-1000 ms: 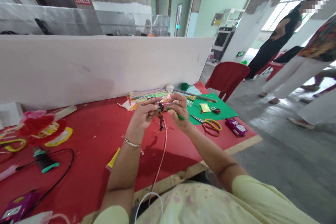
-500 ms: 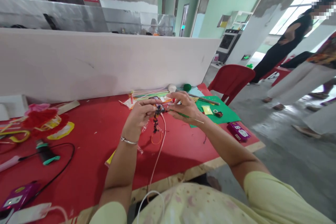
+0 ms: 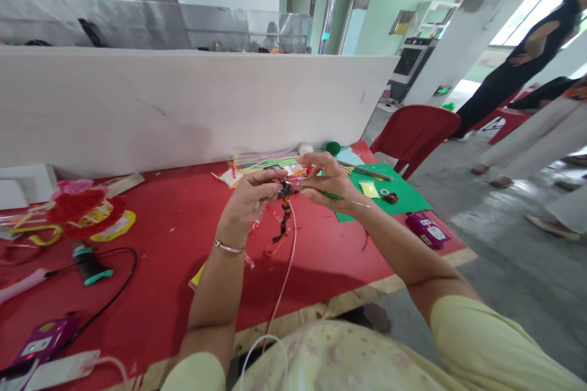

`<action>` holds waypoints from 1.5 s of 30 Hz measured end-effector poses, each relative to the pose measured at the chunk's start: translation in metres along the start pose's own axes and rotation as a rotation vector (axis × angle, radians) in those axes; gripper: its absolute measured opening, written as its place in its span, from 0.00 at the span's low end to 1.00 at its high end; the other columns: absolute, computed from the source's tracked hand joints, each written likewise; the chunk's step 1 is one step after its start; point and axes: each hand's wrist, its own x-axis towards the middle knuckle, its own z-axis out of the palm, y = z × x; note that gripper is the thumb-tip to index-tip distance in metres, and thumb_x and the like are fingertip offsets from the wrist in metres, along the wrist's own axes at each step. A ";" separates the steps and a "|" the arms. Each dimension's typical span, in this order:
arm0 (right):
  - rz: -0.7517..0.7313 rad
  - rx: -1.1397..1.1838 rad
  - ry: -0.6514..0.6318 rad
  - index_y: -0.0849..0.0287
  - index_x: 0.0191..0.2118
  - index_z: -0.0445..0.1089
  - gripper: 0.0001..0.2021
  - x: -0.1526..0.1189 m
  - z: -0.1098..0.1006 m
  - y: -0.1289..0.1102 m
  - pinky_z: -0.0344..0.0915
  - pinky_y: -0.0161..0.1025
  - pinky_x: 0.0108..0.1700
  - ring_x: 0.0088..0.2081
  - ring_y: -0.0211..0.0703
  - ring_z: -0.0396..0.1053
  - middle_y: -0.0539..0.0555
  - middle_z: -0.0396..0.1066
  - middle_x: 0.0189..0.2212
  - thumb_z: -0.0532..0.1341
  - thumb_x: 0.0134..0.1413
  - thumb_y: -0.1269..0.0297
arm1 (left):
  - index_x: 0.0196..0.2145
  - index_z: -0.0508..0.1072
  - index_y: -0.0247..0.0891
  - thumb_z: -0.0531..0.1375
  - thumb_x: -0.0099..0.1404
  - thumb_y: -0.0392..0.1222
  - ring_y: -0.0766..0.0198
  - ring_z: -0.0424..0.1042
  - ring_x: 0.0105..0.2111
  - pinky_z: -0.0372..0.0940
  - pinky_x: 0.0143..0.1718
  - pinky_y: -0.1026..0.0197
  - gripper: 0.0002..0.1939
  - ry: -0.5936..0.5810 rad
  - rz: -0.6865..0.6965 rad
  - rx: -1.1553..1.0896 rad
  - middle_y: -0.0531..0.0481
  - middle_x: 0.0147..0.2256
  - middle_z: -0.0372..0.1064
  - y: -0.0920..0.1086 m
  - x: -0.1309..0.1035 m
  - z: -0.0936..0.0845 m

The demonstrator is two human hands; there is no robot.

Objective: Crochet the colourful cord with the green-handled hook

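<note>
Concrete-and-green room, head view: long white partition panel (image 3: 183, 110) runs along the far edge of a red-covered table (image 3: 160, 269). Red plastic chair (image 3: 415, 134) beyond the table's right end; a person in black clothes (image 3: 518, 67) stands farther back.

Person's left hand (image 3: 243, 198) is over the middle of the table, thumb and fingers pinched on the upper end of a dark strand with orange bits (image 3: 286, 211); the strand dangles below the fingertips. Right hand (image 3: 328, 180) is just beside it, fingers curled round a slim green-handled tool (image 3: 331, 195), tip near the strand's top; contact too small to tell. Pale pink cord (image 3: 288, 269) hangs from near the strand down past the table's front edge.

Right of the hands: flat green sheet (image 3: 408, 189) bearing a small pale-yellow packet (image 3: 369, 190); purple packet (image 3: 426, 230) near the table's right end. Left side: red ruffled flower-like craft piece (image 3: 71, 211), black-and-teal handheld object (image 3: 89, 264) below it. Bundle of thin pastel sticks (image 3: 263, 160) lies behind the hands, along the panel.
</note>
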 end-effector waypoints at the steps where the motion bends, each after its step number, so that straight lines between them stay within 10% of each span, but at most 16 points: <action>1: 0.000 -0.008 0.009 0.52 0.51 0.78 0.11 0.000 0.002 0.000 0.78 0.46 0.47 0.57 0.50 0.68 0.59 0.64 0.63 0.63 0.68 0.60 | 0.37 0.86 0.34 0.76 0.46 0.37 0.75 0.55 0.18 0.47 0.21 0.66 0.17 0.013 0.013 -0.006 0.52 0.20 0.69 -0.001 0.000 0.000; 28: -0.142 -0.382 0.070 0.47 0.46 0.77 0.07 -0.013 0.001 -0.002 0.76 0.48 0.53 0.53 0.50 0.72 0.54 0.75 0.55 0.68 0.63 0.57 | 0.36 0.86 0.32 0.72 0.44 0.34 0.73 0.58 0.18 0.51 0.21 0.66 0.18 0.150 0.006 0.039 0.53 0.18 0.69 -0.005 0.000 0.012; 40: 0.577 0.024 0.560 0.55 0.34 0.77 0.20 -0.017 0.072 -0.034 0.74 0.51 0.57 0.51 0.47 0.71 0.58 0.69 0.56 0.54 0.73 0.55 | 0.42 0.86 0.40 0.75 0.48 0.35 0.73 0.64 0.24 0.61 0.26 0.68 0.21 0.328 0.284 0.003 0.57 0.26 0.68 -0.033 0.005 0.029; 45: 0.604 0.059 0.648 0.55 0.34 0.76 0.17 -0.005 0.088 -0.043 0.73 0.49 0.58 0.52 0.47 0.70 0.58 0.69 0.53 0.55 0.72 0.56 | 0.44 0.85 0.42 0.71 0.55 0.36 0.67 0.72 0.34 0.70 0.40 0.63 0.17 0.486 0.477 0.294 0.55 0.33 0.74 -0.042 0.002 0.036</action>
